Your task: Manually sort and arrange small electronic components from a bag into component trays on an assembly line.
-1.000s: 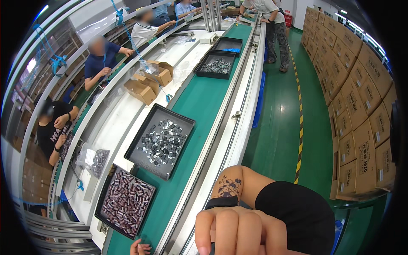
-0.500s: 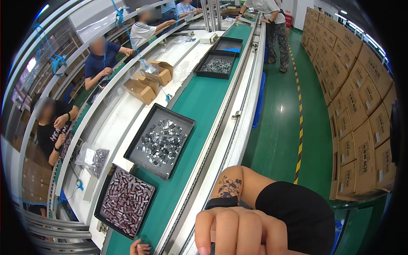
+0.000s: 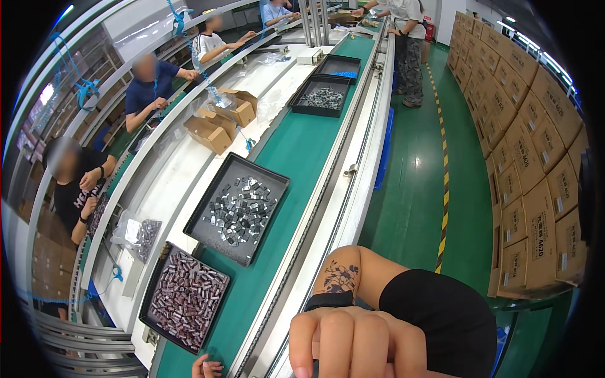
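Close in front at the lower middle, my right hand [image 3: 356, 340] has its fingers curled down and pressed together. What they close on, if anything, is hidden; a dark edge shows beside the index finger. The arm is bent, with a dark wristband [image 3: 329, 300] at the wrist. Only some fingers of my left hand [image 3: 207, 366] rise at the bottom edge, slightly apart over the green belt, holding nothing visible. Just beyond it lies a black tray [image 3: 216, 326] full of small brownish-purple cylindrical parts [image 3: 187, 296]. Farther up, a larger black tray [image 3: 211, 183] holds small black-and-silver parts [image 3: 242, 211].
The green conveyor belt [image 3: 302, 148] runs away from me, bearing two more black trays [image 3: 302, 108] [image 3: 323, 65]. Open cartons [image 3: 214, 132] and a bag of parts [image 3: 146, 236] lie left. Co-workers [image 3: 148, 94] sit across; a person [image 3: 409, 57] stands ahead. Stacked boxes [image 3: 535, 164] line the right.
My hands and the trays stay put. The far standing person has shifted, and another arm now shows beside them. A seated co-worker in white at upper left has leaned back slightly.
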Demonstrator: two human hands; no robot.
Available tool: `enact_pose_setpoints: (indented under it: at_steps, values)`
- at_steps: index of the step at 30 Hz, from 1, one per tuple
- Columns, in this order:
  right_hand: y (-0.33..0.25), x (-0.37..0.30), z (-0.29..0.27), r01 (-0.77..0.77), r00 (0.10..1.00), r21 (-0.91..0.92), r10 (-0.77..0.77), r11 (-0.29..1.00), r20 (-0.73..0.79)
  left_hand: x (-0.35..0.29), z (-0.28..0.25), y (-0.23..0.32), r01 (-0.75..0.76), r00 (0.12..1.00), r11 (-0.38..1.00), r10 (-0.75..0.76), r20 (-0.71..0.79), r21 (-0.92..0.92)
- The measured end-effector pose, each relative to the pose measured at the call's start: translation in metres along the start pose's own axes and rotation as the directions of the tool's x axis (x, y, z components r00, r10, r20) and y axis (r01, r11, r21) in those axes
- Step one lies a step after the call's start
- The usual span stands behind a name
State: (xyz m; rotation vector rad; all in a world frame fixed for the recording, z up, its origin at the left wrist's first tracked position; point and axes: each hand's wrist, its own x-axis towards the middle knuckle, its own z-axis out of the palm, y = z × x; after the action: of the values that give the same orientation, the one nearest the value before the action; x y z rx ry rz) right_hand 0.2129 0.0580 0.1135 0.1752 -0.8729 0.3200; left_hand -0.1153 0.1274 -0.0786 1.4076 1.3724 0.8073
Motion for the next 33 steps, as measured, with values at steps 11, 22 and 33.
enact_pose_setpoints:
  at_steps: [11, 22, 33]
  values:
    - [0.000, 0.002, 0.004, -0.004, 1.000, 0.003, 0.004, 1.000, -0.028, -0.003, 0.005, 0.010, 0.000, 1.000, 1.000, 0.000, -0.013, 0.023]
    - [-0.001, 0.001, 0.005, -0.019, 0.999, 0.038, 0.020, 0.999, -0.027, -0.001, 0.003, 0.007, 0.015, 1.000, 1.000, -0.015, 0.012, 0.027]
    - [0.002, 0.001, 0.006, 0.003, 0.999, 0.025, -0.002, 1.000, -0.042, -0.002, 0.002, 0.004, 0.003, 1.000, 1.000, -0.003, 0.012, 0.004]
